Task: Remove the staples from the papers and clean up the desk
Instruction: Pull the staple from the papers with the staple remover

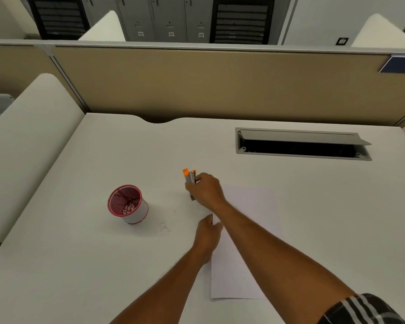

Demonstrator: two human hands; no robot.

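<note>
Right hand (205, 188) is reaching forward past the top-left corner of the paper (248, 242), arm crossing over the sheet, fingers curled tight around an orange-and-metal stapler (190, 177). The orange end is sticking out above the knuckles; the lower tip is poking out under the hand, at or just above the desk (313, 218), can't tell which.

Left hand (207, 232) is lying low at the paper's left edge, fingers pointing forward. Grip state isn't showing: fingertips are tucked under the right forearm, so can't tell whether it's pinching the sheet or only resting on it.

Hard to make out: no staple is resolving on the paper, and the sheet's middle is sitting hidden behind the right arm. A tiny dark speck (174, 210) is lying left of the hands, too small to identify.

Red-rimmed cup (128, 204) is standing upright well left of the hands, holding small white bits at the bottom. A similar white scatter (165, 228) is lying on the desk between cup and left hand.
</note>
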